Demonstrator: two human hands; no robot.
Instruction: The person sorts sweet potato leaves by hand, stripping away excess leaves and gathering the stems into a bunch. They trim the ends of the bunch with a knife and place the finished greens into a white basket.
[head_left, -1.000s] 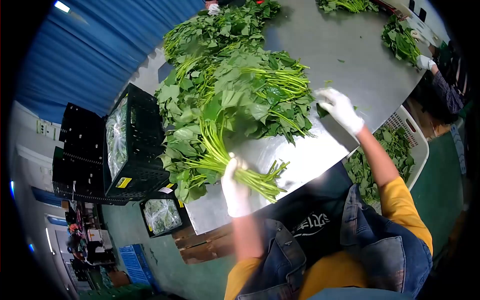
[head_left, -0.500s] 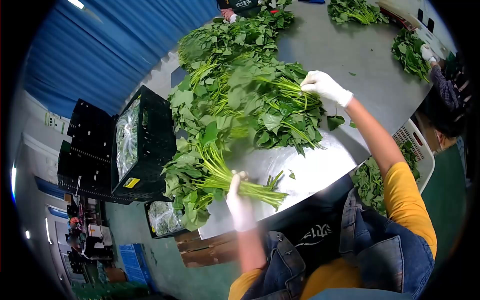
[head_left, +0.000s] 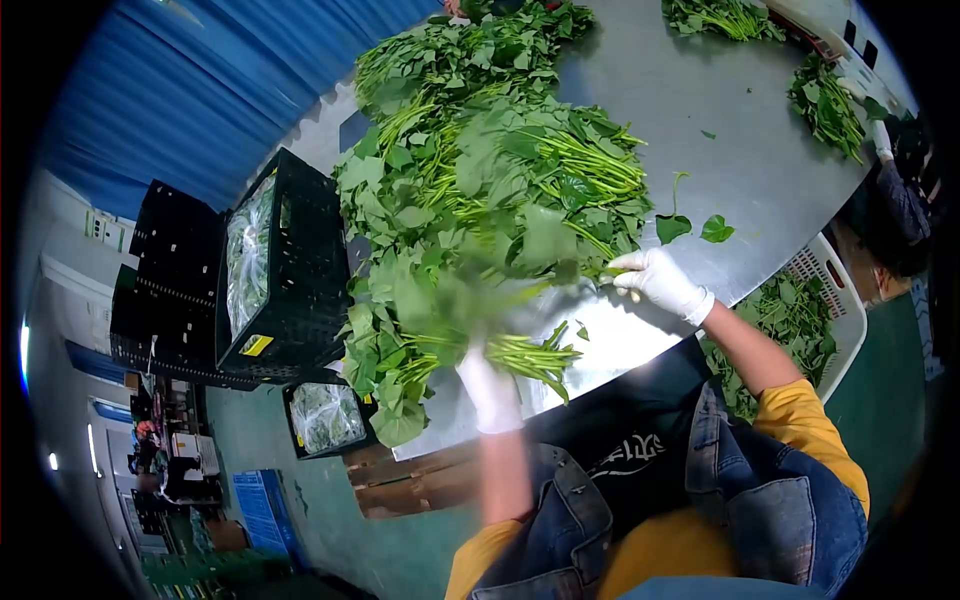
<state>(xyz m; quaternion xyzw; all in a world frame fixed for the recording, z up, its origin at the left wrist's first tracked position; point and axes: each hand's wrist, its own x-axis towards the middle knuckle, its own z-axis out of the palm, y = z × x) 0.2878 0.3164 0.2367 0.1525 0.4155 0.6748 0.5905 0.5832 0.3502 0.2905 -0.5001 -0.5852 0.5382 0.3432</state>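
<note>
My left hand (head_left: 490,392), in a white glove, is closed around a bunch of leafy greens (head_left: 535,358) at the table's near edge. The cut stems point right and the leaves spread left. My gloved right hand (head_left: 660,284) pinches the stem ends of some leafy greens (head_left: 548,245), whose leaves reach left and are smeared by motion. Just beyond both hands lies a large pile of leafy greens (head_left: 590,165), stems mostly toward the right. Two loose leaves (head_left: 674,228) rest on the metal table (head_left: 690,120) above my right hand.
At left stand dark crates (head_left: 300,255) with bagged greens; another crate (head_left: 328,418) is lower down. A white basket (head_left: 848,300) of greens sits at right. Across the table, a co-worker's gloved hand (head_left: 880,140) is near another bunch (head_left: 828,108).
My right hand has come down and nearer, drawing leafy greens toward the left-hand bunch. The left hand still holds its bunch, a little higher in view. Another loose leaf shows on the table.
</note>
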